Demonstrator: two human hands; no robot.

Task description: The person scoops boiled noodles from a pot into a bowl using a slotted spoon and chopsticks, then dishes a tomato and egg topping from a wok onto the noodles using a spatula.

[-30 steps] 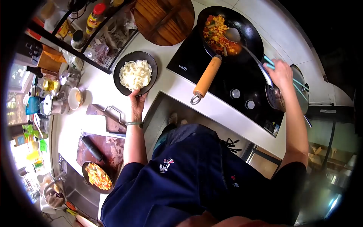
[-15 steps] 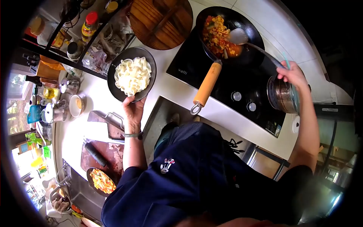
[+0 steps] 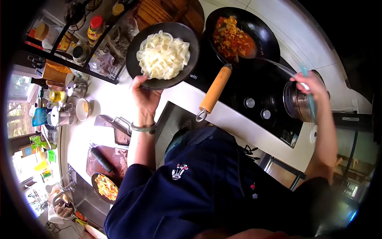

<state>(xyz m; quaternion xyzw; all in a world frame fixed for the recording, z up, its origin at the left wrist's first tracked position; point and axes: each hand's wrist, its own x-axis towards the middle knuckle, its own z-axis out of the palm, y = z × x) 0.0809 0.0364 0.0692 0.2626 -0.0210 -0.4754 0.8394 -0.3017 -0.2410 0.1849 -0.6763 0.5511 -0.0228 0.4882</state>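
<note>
My left hand (image 3: 145, 95) grips the near rim of a dark plate (image 3: 129, 59) with its thumb on top. White wide noodles (image 3: 163, 55) are heaped on the plate, which is raised over the counter. My right hand (image 3: 312, 84) is closed around the handle of a metal ladle (image 3: 274, 63) and around light-blue chopsticks (image 3: 304, 71). Blurred, the ladle reaches toward the black wok (image 3: 264, 34); its head is hard to make out. Egg and tomato in red sauce (image 3: 230, 38) lie in the wok, whose wooden handle (image 3: 215, 89) points toward me.
A pot (image 3: 296, 101) stands at the right of the black stove (image 3: 254, 89). Behind the plate lies a round wooden lid (image 3: 191, 16). The left side holds a jar rack (image 3: 67, 59), a small bowl (image 3: 83, 109), a cleaver-like board (image 3: 107, 159) and another dish of food (image 3: 106, 187).
My left hand has lifted the plate of noodles off the counter and moved it right, nearer the wok. The ladle's head has shifted within the wok, and the chopsticks have swung in my right hand.
</note>
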